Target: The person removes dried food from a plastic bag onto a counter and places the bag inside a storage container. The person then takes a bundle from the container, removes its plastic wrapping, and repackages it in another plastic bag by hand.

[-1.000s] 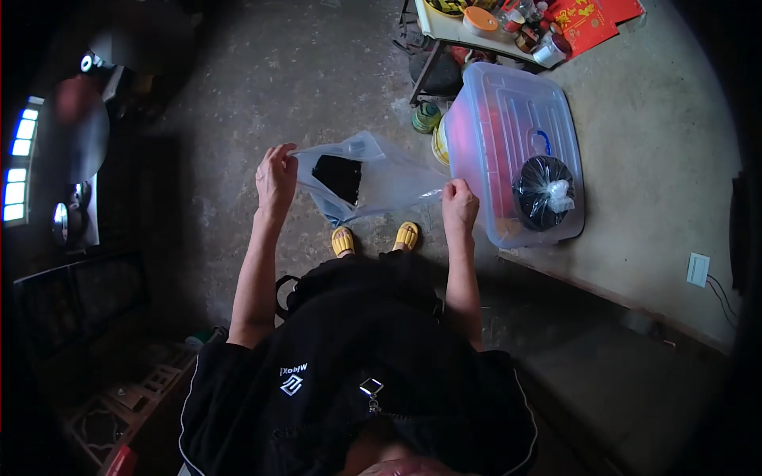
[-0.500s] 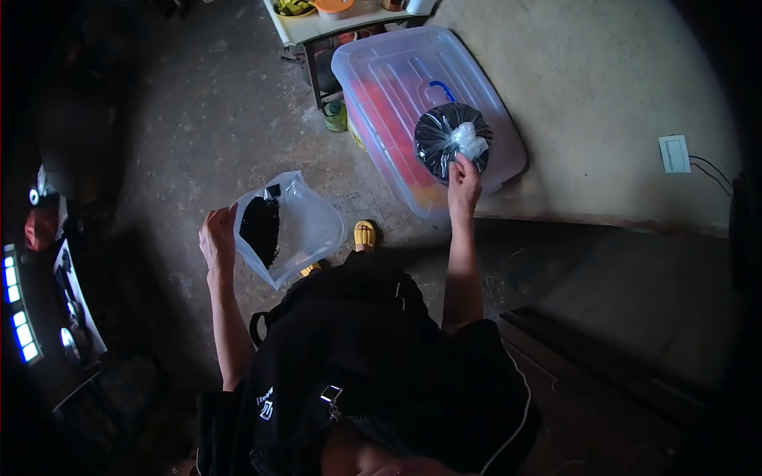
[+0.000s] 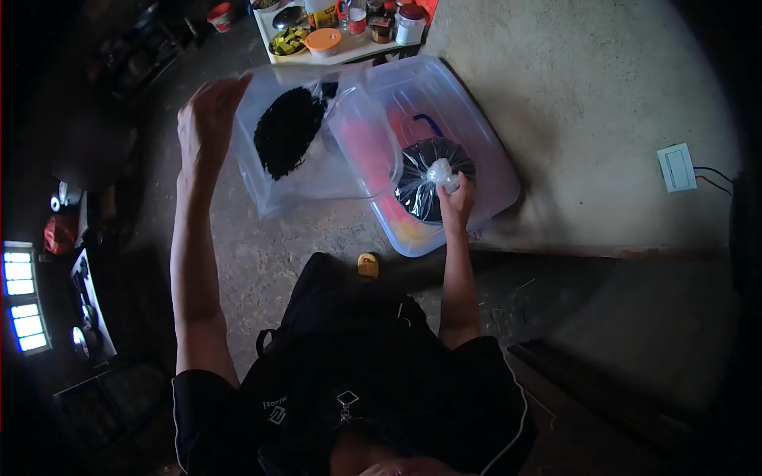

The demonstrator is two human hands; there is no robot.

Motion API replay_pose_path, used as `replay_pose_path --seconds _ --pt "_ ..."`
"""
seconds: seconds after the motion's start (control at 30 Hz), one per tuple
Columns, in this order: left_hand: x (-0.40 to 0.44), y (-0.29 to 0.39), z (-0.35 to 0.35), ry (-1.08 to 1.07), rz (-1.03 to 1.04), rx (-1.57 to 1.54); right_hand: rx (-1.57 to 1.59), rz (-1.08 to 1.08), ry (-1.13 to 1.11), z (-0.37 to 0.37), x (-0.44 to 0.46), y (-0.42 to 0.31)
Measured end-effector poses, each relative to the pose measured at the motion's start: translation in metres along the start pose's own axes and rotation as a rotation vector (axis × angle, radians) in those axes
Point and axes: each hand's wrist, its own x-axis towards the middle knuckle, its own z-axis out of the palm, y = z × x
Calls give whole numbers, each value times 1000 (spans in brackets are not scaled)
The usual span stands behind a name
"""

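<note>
My left hand (image 3: 208,119) is closed on the edge of a large clear plastic bag (image 3: 329,170) and holds it up at the left. Inside the bag lies a clump of dark, loose-looking stuff (image 3: 287,131); its kind I cannot make out. My right hand (image 3: 457,200) grips the gathered neck of a second, tied plastic bag (image 3: 421,178), round and full of something black. That tied bag rests on the lid of a translucent storage box (image 3: 476,131). The raised bag overlaps the left part of the box.
Behind the box stands a table (image 3: 349,54) with an orange-lidded bowl (image 3: 323,41), a plate of yellow-green food (image 3: 288,41) and several jars. A wall with a white switch plate (image 3: 677,168) rises on the right. One yellow slipper (image 3: 367,266) shows on the floor.
My left hand has lifted the clear bag up and forward, from above the floor to in front of the box. My right hand stays on the tied bag's neck.
</note>
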Motion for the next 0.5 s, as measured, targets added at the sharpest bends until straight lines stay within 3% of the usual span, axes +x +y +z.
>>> replay_pose_path --seconds 0.07,0.13,0.23,0.3,0.43,0.5 --pt "30 6 21 52 290 -25 263 108 28 -9 -5 -8" --pt "51 11 50 76 434 -62 315 140 66 -19 -11 -20" --pt "64 14 115 -39 482 -14 608 171 96 -44 -20 -35" --pt "54 14 170 -115 525 -120 434 59 120 -44 -23 -17" --pt "13 24 253 -451 563 -155 298 77 147 -43 -40 -14" --pt "-4 35 270 -454 685 -232 262 118 199 -33 -45 -7"
